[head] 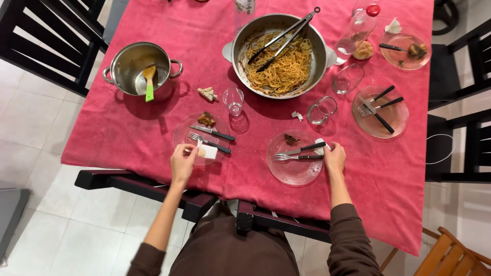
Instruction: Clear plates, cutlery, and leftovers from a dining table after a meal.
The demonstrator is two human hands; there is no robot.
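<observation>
**Both hands at the glass plates, near table edge**

Here I see the red table (128, 128), then two clear glass plates near its front edge. My left hand (182, 162) pinches the left plate (186, 134) rim; my right hand (335, 157) grips the right plate (294, 171). Rigid, slippery, breakable; loose forks shift, so I'd hold rims level.

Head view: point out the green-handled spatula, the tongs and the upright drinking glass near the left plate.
green-handled spatula (149, 88): head view, on its green handle, inside the steel pot.
tongs (284, 38): head view, mid-arms, over the spaghetti.
drinking glass (233, 100): head view, on its clear wall.
</observation>
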